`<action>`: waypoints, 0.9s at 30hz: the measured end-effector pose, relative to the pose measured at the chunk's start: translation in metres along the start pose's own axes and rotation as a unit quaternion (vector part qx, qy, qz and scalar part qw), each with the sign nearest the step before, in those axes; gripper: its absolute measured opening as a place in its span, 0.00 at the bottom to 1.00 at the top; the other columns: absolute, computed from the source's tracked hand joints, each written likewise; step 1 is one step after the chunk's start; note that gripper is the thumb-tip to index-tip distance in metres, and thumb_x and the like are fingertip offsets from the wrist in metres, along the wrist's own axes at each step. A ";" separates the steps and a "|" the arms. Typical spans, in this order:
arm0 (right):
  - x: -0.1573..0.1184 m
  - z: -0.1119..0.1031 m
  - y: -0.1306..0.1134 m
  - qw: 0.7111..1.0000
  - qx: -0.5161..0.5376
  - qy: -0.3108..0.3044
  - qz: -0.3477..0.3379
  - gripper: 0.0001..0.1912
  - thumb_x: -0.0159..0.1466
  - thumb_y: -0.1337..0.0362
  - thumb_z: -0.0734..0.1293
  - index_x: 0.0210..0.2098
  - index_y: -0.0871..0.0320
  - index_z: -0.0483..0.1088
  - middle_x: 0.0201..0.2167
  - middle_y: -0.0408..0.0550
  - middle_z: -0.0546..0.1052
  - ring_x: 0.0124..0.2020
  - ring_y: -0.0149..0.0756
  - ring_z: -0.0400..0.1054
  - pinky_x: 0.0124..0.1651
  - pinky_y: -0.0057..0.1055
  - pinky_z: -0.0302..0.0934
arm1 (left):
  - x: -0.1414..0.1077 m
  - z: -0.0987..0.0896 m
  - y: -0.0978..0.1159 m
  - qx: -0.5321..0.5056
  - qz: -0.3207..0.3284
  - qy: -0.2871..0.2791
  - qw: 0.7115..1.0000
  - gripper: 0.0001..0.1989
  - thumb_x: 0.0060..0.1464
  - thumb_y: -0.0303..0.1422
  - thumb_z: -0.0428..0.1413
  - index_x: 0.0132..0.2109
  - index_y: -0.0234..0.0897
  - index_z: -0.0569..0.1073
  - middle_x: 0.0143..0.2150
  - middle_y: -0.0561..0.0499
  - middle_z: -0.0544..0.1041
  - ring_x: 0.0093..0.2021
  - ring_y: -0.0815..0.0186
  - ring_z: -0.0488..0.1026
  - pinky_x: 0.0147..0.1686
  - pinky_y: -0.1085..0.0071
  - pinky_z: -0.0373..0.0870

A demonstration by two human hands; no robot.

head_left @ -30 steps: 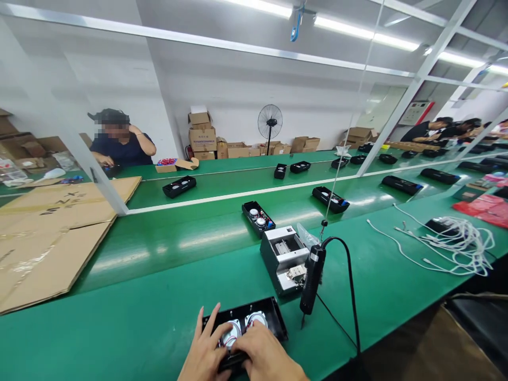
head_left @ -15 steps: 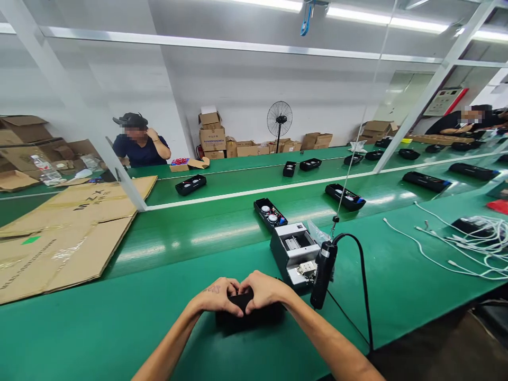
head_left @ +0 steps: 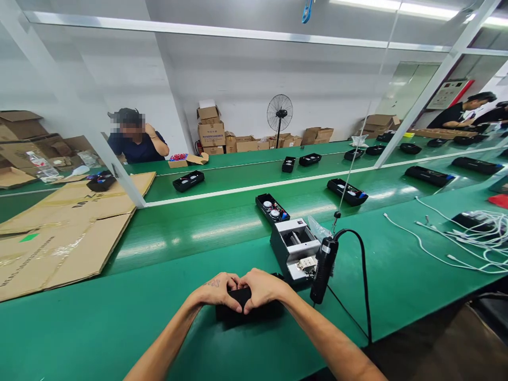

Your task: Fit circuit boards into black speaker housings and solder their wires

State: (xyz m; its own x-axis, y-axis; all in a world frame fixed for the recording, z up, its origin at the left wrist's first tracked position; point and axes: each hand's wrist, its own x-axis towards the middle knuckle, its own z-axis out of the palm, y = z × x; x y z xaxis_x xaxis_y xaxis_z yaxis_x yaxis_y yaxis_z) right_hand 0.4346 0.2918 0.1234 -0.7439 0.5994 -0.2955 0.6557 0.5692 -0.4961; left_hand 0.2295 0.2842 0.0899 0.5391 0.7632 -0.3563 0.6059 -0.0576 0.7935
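Observation:
A long black casing (head_left: pixel 257 313), probably a speaker housing, lies on the green bench in front of me. My left hand (head_left: pixel 219 291) grips its left part with curled fingers and thumb. My right hand (head_left: pixel 262 289) grips beside it, the two thumbs almost meeting on the near side. Most fingertips are hidden behind the casing. Just beyond my right hand stands a grey screw feeder (head_left: pixel 294 248). A black electric screwdriver (head_left: pixel 324 271) hangs upright beside it on a cord. Past the feeder is an open speaker housing (head_left: pixel 272 208) with two round drivers and wires.
Flattened cardboard (head_left: pixel 67 233) covers the left side. White cables (head_left: pixel 476 241) are tangled at the right. Several black housings sit along the green conveyor (head_left: pixel 214 217). A metal frame post (head_left: pixel 115 164) rises at left. A co-worker (head_left: pixel 137 140) sits across the line.
My hands keep their grip, thumbs slightly closer together. Inside the feeder, a part has shifted. A dark housing shows more fully on the cardboard at left, and the co-worker opposite has shifted slightly.

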 end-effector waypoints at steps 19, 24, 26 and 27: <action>-0.005 0.008 -0.012 0.998 -0.034 0.034 0.035 0.24 0.54 0.51 0.78 0.49 0.51 0.82 0.42 0.50 0.87 0.44 0.53 0.81 0.40 0.34 0.64 | 0.000 0.001 0.003 -0.028 0.015 -0.010 0.999 0.26 0.30 0.51 0.72 0.20 0.38 0.67 0.39 0.57 0.75 0.39 0.66 0.69 0.37 0.72 0.63; -0.009 0.007 -0.016 0.997 -0.055 0.039 0.027 0.19 0.55 0.52 0.76 0.44 0.53 0.83 0.37 0.51 0.87 0.41 0.53 0.81 0.38 0.35 0.62 | 0.000 0.003 -0.001 -0.032 0.031 -0.011 0.999 0.27 0.32 0.51 0.72 0.19 0.38 0.68 0.39 0.57 0.75 0.40 0.66 0.69 0.39 0.72 0.65; -0.009 0.006 -0.017 0.997 -0.063 0.035 0.030 0.19 0.55 0.52 0.77 0.42 0.54 0.82 0.35 0.52 0.86 0.40 0.53 0.81 0.37 0.34 0.61 | 0.000 0.003 -0.002 -0.031 0.037 -0.011 0.999 0.27 0.32 0.52 0.72 0.19 0.38 0.67 0.40 0.57 0.75 0.40 0.66 0.69 0.39 0.72 0.65; -0.009 0.006 -0.018 0.997 -0.066 0.033 0.030 0.19 0.55 0.51 0.77 0.42 0.55 0.82 0.34 0.52 0.86 0.39 0.53 0.81 0.36 0.34 0.61 | 0.000 0.003 -0.002 -0.030 0.040 -0.011 0.999 0.27 0.33 0.52 0.72 0.19 0.38 0.67 0.40 0.57 0.75 0.40 0.66 0.69 0.39 0.72 0.65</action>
State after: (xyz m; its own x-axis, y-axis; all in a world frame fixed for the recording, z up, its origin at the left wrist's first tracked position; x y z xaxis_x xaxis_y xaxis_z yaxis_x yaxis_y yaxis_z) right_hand 0.4290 0.2727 0.1300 -0.6951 0.6681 -0.2656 0.7138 0.5973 -0.3657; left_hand 0.2298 0.2819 0.0866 0.5973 0.7437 -0.3001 0.5243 -0.0790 0.8478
